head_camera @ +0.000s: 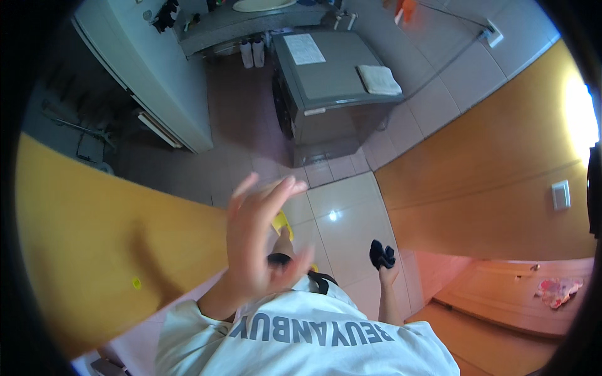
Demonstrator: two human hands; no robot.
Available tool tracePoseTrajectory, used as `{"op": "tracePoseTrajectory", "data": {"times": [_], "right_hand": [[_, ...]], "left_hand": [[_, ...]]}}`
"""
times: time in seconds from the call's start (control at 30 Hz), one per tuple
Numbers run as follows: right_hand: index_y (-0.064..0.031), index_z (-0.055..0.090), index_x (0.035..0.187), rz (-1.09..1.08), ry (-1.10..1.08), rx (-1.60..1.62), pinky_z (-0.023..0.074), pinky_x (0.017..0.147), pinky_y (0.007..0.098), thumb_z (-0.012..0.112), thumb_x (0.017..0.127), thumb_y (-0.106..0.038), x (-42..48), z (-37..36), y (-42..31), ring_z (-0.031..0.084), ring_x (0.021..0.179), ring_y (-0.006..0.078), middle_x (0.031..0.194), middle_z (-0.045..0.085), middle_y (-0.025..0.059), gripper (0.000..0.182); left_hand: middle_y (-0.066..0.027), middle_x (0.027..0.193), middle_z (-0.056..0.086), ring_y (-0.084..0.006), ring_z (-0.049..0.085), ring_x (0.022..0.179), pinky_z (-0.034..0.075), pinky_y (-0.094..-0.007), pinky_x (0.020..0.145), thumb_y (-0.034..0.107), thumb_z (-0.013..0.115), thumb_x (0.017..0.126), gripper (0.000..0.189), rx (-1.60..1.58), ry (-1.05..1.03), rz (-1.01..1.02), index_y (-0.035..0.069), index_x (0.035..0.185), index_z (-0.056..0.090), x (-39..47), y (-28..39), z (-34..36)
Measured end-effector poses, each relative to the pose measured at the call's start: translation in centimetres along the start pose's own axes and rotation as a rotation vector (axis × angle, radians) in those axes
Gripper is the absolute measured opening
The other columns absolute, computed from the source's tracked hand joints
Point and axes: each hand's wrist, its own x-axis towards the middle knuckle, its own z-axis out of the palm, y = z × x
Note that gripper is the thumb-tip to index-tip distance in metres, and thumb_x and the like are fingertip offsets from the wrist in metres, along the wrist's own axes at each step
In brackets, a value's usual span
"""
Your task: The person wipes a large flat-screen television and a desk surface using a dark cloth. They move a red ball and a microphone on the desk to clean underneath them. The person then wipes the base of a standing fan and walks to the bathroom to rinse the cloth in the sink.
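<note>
My left hand (256, 230) is raised in front of my chest, close to the camera and blurred. Its fingers are apart and slightly curled, with nothing between them. Lower down at my right side, my right hand (388, 273) grips a bunched dark cloth item (382, 254), perhaps socks. Most of that hand's fingers are hidden by the cloth. Below the hands is a pale tiled floor (350, 202). Part of a yellow slipper (281, 224) shows beside my left hand.
Ahead stands a grey front-loading washing machine (336, 66), with a folded white cloth (380, 80) on top. Beyond it is a counter (225, 26) with a washbasin (263, 4). A yellow panel (94, 235) stands at left; a wooden wall panel (479, 188) flanks the right. Two bottles (252, 54) stand under the counter.
</note>
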Motion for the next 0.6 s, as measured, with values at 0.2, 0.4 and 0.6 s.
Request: {"op": "tracePoseTrajectory", "data": {"times": [0.2,0.4,0.6], "right_hand": [[-0.0008,0.063,0.101,0.078,-0.191,-0.162,0.0488,0.082,0.0351,0.076,0.069,-0.006,-0.1,10.4,-6.0,0.066,0.087,0.0270,0.092,0.069,0.0142,0.035],[-0.0022,0.063,0.102,-0.085,-0.405,-0.110,0.0491,0.077,0.0353,0.067,0.070,-0.002,5.1,21.2,-19.9,0.066,0.084,0.0288,0.086,0.067,0.0165,0.033],[-0.0045,0.062,0.107,-0.341,-0.627,-0.028,0.0502,0.077,0.0378,0.060,0.067,0.003,12.3,33.4,-34.1,0.065,0.090,0.0381,0.091,0.066,0.0203,0.040]], "left_hand": [[-0.0182,0.146,0.039,-0.0349,0.031,0.139,0.020,-0.0573,0.113,0.032,0.064,0.086,0.064,0.376,-0.365,-0.792,0.005,0.140,0.043,-4.2,-26.0,6.0],[-0.0161,0.143,0.046,-0.0387,0.036,0.134,0.024,-0.0640,0.107,0.034,0.058,0.089,0.053,0.572,-0.855,-1.416,0.007,0.134,0.052,-13.0,-43.8,7.1],[-0.0144,0.131,0.058,-0.0401,0.058,0.114,0.033,-0.0699,0.096,0.030,0.062,0.081,0.044,0.319,-1.189,-1.679,0.008,0.120,0.065,-15.6,-48.5,10.0]]}}
